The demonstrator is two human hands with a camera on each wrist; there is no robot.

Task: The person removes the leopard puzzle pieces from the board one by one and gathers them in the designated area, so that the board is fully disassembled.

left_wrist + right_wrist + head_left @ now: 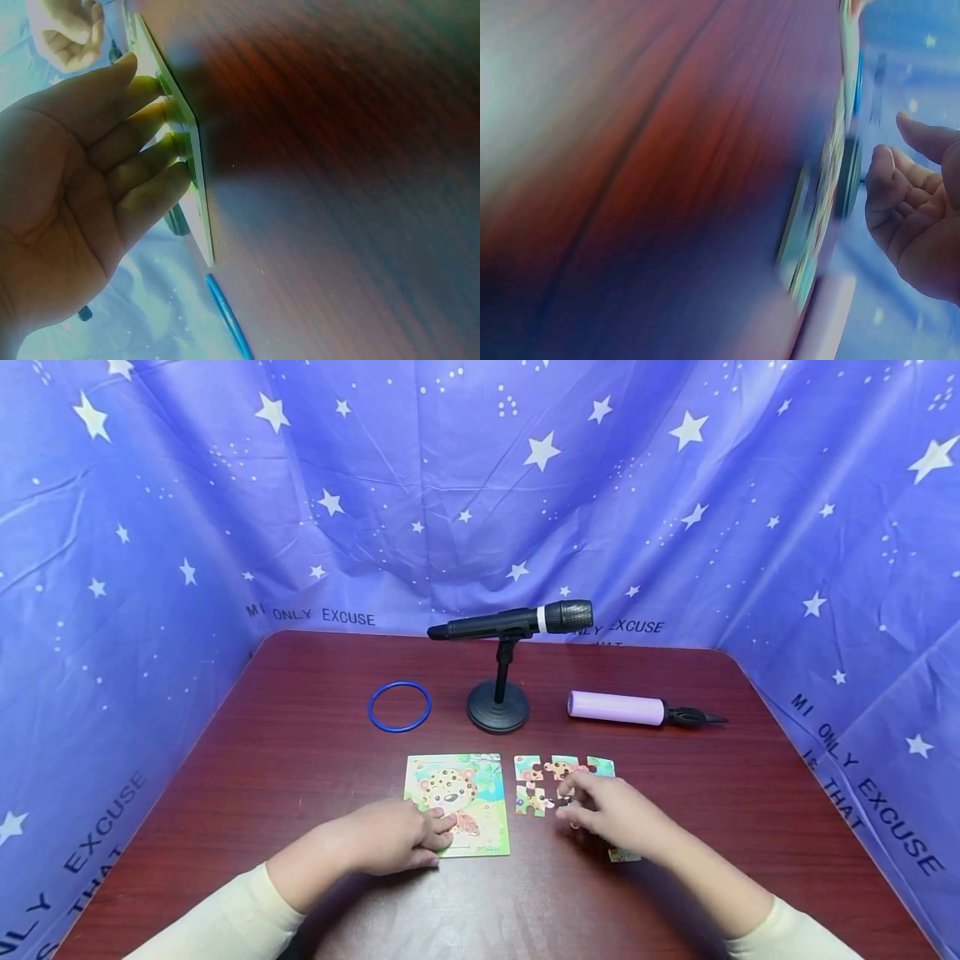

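Observation:
A puzzle board (487, 810) printed with a spotted leopard cub lies on the table. My left hand (401, 835) rests on its lower left part; in the left wrist view the fairly straight fingers (154, 195) press on the board's face. To the right of the board are several loose jigsaw pieces (528, 768) with parts of a spotted animal. Over these pieces hovers my right hand (618, 814), which hides some of them. In the right wrist view the right hand (922, 217) has thumb and loosely bent fingers apart, with nothing between them.
Behind the board stands a black microphone (487, 625) on a round-based stand (498, 714). A blue ring (400, 729) lies to its left, and a lilac hand pump (617, 708) with a black nozzle to its right. A starry blue curtain (450, 485) surrounds the dark red table (300, 760).

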